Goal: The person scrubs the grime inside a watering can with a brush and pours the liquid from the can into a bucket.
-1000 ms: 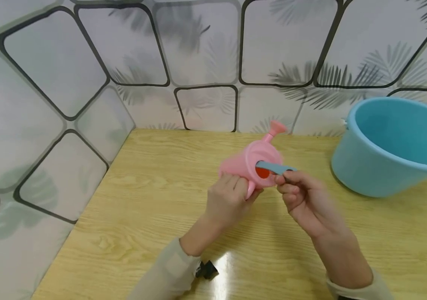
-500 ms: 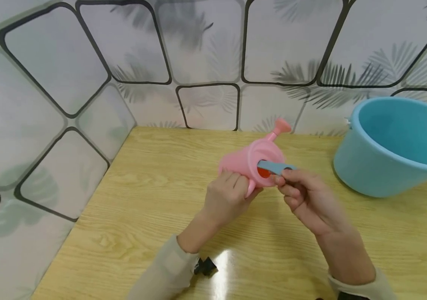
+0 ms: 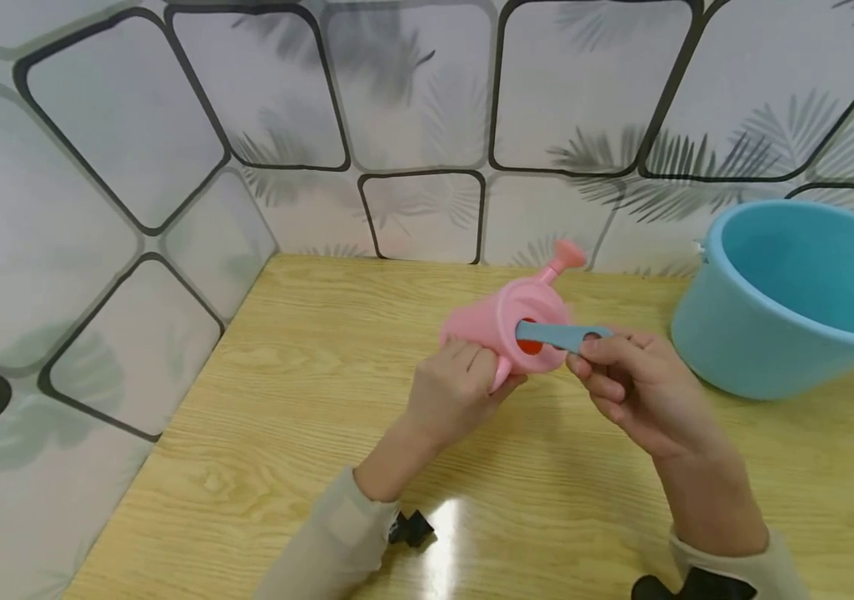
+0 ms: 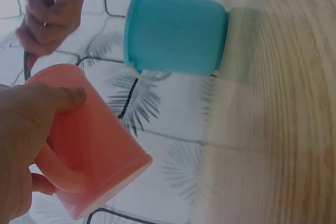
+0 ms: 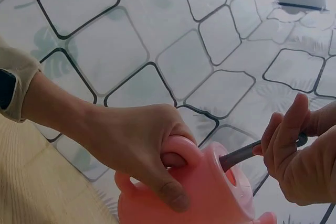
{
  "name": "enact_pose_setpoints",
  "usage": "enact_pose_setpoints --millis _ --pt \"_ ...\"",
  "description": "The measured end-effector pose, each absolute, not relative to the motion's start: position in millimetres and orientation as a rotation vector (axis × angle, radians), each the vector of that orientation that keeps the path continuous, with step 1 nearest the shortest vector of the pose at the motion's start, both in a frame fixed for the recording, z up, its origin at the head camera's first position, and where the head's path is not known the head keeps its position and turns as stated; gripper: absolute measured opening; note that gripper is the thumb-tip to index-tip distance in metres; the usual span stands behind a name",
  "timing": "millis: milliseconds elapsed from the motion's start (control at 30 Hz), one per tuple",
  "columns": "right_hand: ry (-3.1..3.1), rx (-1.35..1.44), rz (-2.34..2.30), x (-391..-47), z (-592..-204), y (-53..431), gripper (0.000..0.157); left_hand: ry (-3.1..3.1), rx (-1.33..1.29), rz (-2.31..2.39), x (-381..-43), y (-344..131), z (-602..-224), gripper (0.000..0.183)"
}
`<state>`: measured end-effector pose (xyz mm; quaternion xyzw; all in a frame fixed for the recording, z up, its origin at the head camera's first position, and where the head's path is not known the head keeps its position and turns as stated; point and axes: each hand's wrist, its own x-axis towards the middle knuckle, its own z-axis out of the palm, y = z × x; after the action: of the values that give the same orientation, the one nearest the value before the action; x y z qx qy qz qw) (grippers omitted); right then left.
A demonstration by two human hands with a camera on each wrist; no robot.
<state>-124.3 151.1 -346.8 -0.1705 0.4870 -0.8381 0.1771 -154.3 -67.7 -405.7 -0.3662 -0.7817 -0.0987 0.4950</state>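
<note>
My left hand grips a pink toy watering can by its handle, tilted above the table with its opening facing right. In the right wrist view the fingers of that hand curl through the can's handle. My right hand pinches the outer end of a flat blue-grey handle with a hole near its tip. The other end of this handle goes into the can's opening, so what it belongs to is hidden. Something red-orange shows inside the can. The pink sprinkler spout points up and right.
A large light-blue bucket stands at the right of the wood-patterned table, near the wall. A patterned wall borders the table at the back and left. Black straps with devices sit at the wrists.
My right hand has moved slightly to the right, and more of the blue-grey handle shows outside the can. My left hand and the watering can have hardly moved.
</note>
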Motion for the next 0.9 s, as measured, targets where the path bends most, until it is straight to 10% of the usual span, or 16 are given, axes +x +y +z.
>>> enact_pose_setpoints --millis 900 --pt "1.392 -0.482 -2.290 -127 -351 148 0.036 -1.807 -0.977 -0.253 -150 -63 -404 0.048"
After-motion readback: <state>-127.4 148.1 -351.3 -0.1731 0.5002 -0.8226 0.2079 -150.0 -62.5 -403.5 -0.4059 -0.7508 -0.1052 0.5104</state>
